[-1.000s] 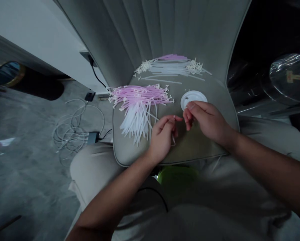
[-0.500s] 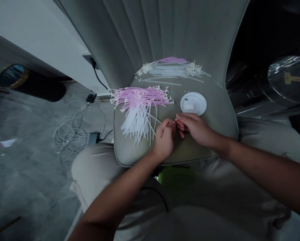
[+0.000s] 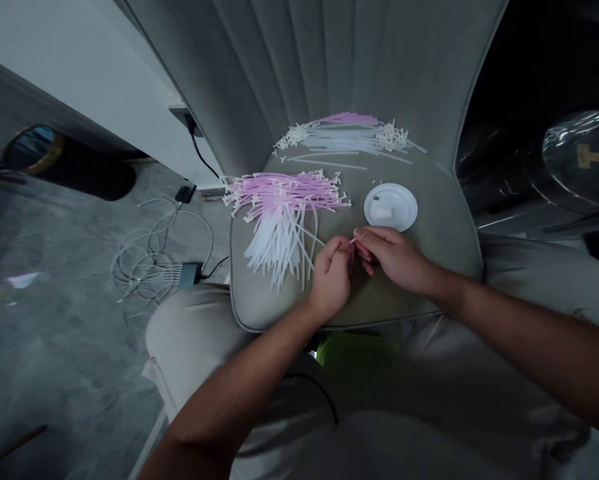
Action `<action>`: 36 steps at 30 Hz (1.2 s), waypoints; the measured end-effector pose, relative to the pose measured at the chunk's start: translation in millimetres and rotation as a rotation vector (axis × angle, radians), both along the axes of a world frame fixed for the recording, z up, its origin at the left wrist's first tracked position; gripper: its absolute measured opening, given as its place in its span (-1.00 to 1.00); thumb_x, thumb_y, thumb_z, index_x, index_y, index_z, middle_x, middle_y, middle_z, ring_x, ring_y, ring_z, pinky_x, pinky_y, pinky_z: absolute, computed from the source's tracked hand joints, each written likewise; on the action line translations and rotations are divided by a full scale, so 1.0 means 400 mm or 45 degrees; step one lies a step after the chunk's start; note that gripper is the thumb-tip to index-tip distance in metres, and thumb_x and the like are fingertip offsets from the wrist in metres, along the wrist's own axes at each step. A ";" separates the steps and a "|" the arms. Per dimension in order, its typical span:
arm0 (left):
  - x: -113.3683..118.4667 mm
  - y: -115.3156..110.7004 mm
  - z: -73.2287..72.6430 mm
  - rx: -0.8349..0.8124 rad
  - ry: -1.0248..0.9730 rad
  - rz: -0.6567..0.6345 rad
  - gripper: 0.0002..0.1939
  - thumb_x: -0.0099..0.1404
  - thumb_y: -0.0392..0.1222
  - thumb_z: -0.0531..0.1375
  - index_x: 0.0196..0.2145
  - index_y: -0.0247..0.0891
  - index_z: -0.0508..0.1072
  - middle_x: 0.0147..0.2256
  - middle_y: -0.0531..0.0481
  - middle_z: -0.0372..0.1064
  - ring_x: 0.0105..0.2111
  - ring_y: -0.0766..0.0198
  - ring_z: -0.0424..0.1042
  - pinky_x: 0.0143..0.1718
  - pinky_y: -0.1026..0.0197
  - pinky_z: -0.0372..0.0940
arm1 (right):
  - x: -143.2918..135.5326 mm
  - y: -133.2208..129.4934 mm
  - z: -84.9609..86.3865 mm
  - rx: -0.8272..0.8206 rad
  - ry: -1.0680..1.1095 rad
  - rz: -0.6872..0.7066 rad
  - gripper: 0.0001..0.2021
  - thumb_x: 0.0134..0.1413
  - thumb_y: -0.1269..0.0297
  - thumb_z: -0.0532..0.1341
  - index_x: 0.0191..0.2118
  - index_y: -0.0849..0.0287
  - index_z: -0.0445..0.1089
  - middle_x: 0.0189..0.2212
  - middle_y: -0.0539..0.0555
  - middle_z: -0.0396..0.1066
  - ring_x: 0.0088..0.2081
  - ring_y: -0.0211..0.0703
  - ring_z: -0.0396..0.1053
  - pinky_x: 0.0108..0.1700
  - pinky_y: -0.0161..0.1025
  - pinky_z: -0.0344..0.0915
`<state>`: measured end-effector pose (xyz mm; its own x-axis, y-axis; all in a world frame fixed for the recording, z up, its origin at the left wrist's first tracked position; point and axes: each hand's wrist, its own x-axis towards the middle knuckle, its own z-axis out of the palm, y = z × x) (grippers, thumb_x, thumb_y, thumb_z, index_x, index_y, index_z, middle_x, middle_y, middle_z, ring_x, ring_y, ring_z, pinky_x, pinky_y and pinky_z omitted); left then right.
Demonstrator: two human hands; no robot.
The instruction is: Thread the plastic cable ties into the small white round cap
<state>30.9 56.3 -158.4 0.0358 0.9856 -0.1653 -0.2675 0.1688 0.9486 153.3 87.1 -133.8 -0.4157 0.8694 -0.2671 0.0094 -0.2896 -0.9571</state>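
My left hand [image 3: 331, 277] is closed around a thin white tube [image 3: 320, 240], which sticks out on its left toward the piles. Right beside it, my right hand [image 3: 397, 259] pinches thumb to fingers at the tube's other end; a tiny pale tip shows between the fingertips, too small to make out. Both hands hover over the front of the chair seat [image 3: 429, 267]. Left of them lie a bundle of white tubes [image 3: 274, 250] and a pile of pink tubes with white ends [image 3: 289, 190]. Just beyond my right hand sits a small white dish [image 3: 404, 207] containing a pale lump.
Toward the backrest [image 3: 329, 53] lies another row of white tubes [image 3: 344, 139] with pale end pieces and some pink ones. A coil of cables [image 3: 144, 257] and a dark box [image 3: 188, 275] are on the floor at left. Clear plastic wrapping [image 3: 579, 160] stands at right.
The whole view has shifted slightly, so everything appears a little further right. Both hands keep nearly the same pose, fingertips close together, with a bit of pale tip showing between them.
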 end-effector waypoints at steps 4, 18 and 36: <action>0.002 0.001 0.008 -0.031 -0.036 -0.006 -0.72 0.27 -0.14 0.04 -0.58 -0.22 0.17 -0.63 0.16 -0.01 -0.67 0.45 0.02 -0.64 0.35 0.06 | 0.001 0.002 0.001 0.041 -0.071 0.018 -0.65 0.24 0.14 0.05 -0.56 0.14 0.15 -0.67 -0.13 0.10 -0.64 -0.36 0.12 -0.54 -0.32 0.06; -0.003 0.002 -0.010 0.023 0.064 -0.061 -0.68 0.35 -0.09 0.00 -0.54 -0.21 0.14 -0.62 0.15 0.03 -0.65 0.42 -0.01 -0.62 0.31 0.02 | -0.001 -0.001 0.017 0.151 -0.348 0.032 -0.63 0.27 0.14 0.00 -0.56 0.13 0.15 -0.69 -0.11 0.13 -0.61 -0.32 0.13 -0.51 -0.29 0.06; -0.015 0.004 -0.026 0.198 0.368 -0.162 -0.66 0.43 -0.10 -0.05 -0.52 -0.20 0.11 -0.59 0.14 0.00 -0.59 0.38 0.03 -0.56 0.29 0.05 | 0.016 0.012 0.047 0.397 -0.721 0.176 -0.65 0.26 0.25 0.00 -0.58 0.15 0.11 -0.63 -0.06 0.17 -0.53 -0.30 0.11 -0.42 -0.24 -0.02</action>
<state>24.9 57.9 -168.7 0.1333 0.9905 -0.0344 0.0297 0.0307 0.9991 159.6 92.0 -115.1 -0.3984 0.8902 -0.2212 0.5528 0.0406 -0.8323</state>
